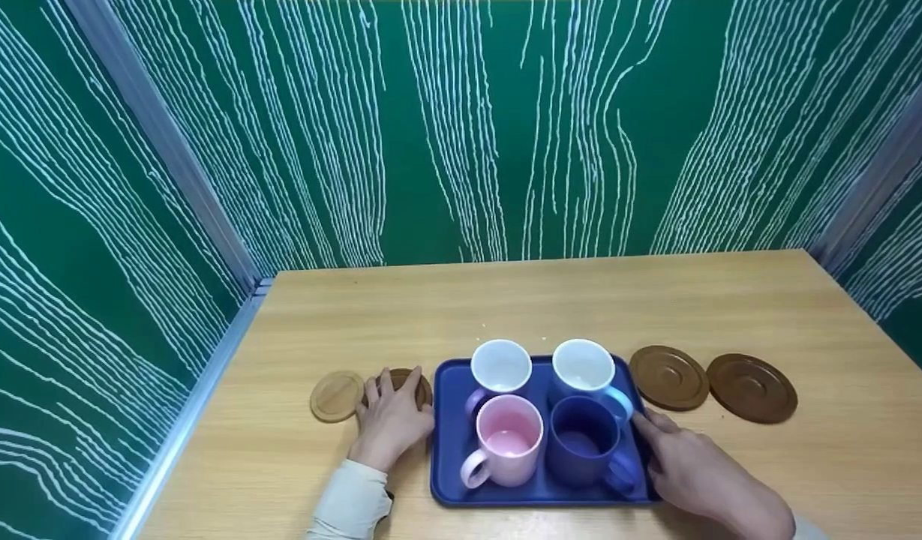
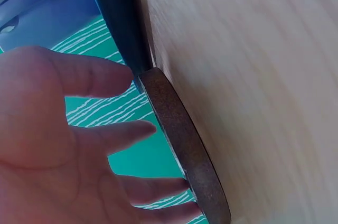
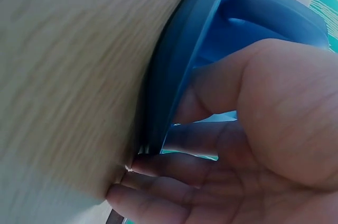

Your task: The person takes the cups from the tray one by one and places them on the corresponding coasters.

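Note:
My left hand [image 1: 391, 429] lies over a dark round wooden coaster [image 2: 185, 145] beside the tray's left edge. Its fingers are spread and fairly straight, fingertips at the coaster, which they partly hide in the head view. On the right, my right hand [image 1: 689, 469] grips the rim of a blue tray [image 1: 449, 427], thumb [image 3: 198, 94] over the edge and fingers low on its outer side. Four mugs would be several: the tray carries a pink mug [image 1: 509, 442], a dark blue mug [image 1: 581, 457], and two white-inside mugs, one with a purple handle [image 1: 474, 401], one with a light blue handle [image 1: 618, 403].
A lighter wooden coaster [image 1: 336, 396] lies left of my left hand. Right of the tray are two brown round saucers, one close to the tray [image 1: 669, 379] and one farther right [image 1: 752, 388]. A green wall [image 1: 506, 135] with white lines stands behind the table [image 1: 340, 315].

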Demonstrator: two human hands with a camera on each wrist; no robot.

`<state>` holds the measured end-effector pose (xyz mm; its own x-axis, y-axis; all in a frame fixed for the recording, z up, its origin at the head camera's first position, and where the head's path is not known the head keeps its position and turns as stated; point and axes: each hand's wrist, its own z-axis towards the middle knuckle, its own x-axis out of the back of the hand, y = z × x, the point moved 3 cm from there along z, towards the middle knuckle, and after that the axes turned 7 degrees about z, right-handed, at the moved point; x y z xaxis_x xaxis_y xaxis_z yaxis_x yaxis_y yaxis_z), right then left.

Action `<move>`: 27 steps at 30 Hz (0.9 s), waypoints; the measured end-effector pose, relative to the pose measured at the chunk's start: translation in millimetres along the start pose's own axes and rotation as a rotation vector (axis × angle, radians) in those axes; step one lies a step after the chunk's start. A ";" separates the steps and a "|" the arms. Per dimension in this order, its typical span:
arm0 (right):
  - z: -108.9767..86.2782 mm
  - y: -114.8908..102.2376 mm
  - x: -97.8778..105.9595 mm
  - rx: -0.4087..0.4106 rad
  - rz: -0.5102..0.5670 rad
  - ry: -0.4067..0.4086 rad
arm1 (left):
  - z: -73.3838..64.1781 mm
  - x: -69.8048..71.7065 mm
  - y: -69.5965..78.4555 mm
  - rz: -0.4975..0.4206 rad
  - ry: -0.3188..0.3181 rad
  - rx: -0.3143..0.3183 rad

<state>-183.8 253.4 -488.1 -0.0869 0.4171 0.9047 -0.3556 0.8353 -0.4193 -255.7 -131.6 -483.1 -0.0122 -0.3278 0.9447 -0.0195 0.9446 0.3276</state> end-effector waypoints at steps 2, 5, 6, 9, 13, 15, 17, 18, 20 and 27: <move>1.3 0.1 0.0 -0.002 -0.001 0.001 | 0.4 0.6 -0.3 0.004 0.005 -0.008; 2.4 0.3 0.2 -0.010 -0.007 0.000 | 0.4 1.8 0.1 0.016 0.010 -0.022; 2.4 0.2 0.1 -0.013 -0.008 -0.002 | 0.2 1.9 0.1 0.020 0.010 -0.024; 1.8 0.0 -0.1 -0.020 -0.006 -0.003 | -0.3 1.9 0.3 0.031 0.004 -0.030; 1.2 -0.3 -0.7 -0.015 -0.007 0.009 | -1.4 1.1 -0.2 0.038 -0.006 -0.035; 1.1 -0.2 -0.9 -0.010 -0.011 0.015 | -1.8 1.1 -0.4 0.042 -0.011 -0.041; 1.1 -0.1 -1.1 -0.010 -0.014 0.015 | -2.3 1.6 -0.7 0.045 -0.017 -0.046; 1.5 0.1 -1.2 -0.012 -0.013 0.012 | -2.5 2.0 -0.7 0.047 -0.021 -0.049; 2.4 0.9 -1.5 -0.019 -0.013 0.004 | -2.8 2.7 -0.7 0.051 -0.028 -0.056; 2.2 2.0 -2.0 -0.038 -0.007 -0.012 | -0.8 2.7 -0.7 0.057 -0.057 -0.063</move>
<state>-186.3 253.4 -490.6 -0.0956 0.4076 0.9082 -0.3206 0.8511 -0.4157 -254.9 -133.1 -480.8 -0.0681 -0.2722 0.9598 0.0459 0.9602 0.2755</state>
